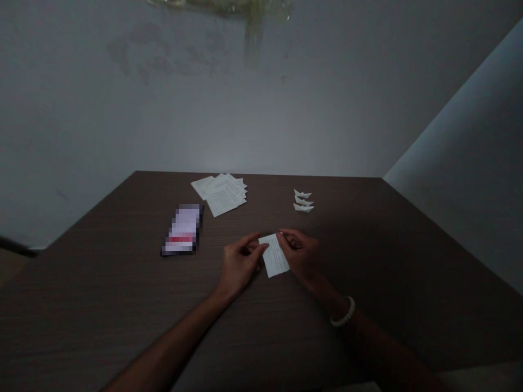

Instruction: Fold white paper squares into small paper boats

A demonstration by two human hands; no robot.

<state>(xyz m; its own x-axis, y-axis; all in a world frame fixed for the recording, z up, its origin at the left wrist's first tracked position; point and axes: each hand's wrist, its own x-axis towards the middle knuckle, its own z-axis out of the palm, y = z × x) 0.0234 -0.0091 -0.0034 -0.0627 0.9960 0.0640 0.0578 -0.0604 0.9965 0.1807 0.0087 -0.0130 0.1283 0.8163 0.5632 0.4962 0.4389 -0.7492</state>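
A small white sheet of printed paper [274,258] is held between my two hands above the table's middle. My left hand [241,261] pinches its left edge, thumb on top. My right hand [300,253] grips the upper right side between thumb and fingers, and a beaded bracelet circles that wrist. Beyond my right hand, three little folded paper boats [303,202] stand in a row, one behind another. A fanned stack of printed paper sheets [224,197] lies beyond my left hand.
The dark wooden table [122,283] reaches back to a pale wall [327,120]. A phone [182,230] with a blurred-out, lit screen lies left of my hands. Another wall surface [469,163] slants along the right side.
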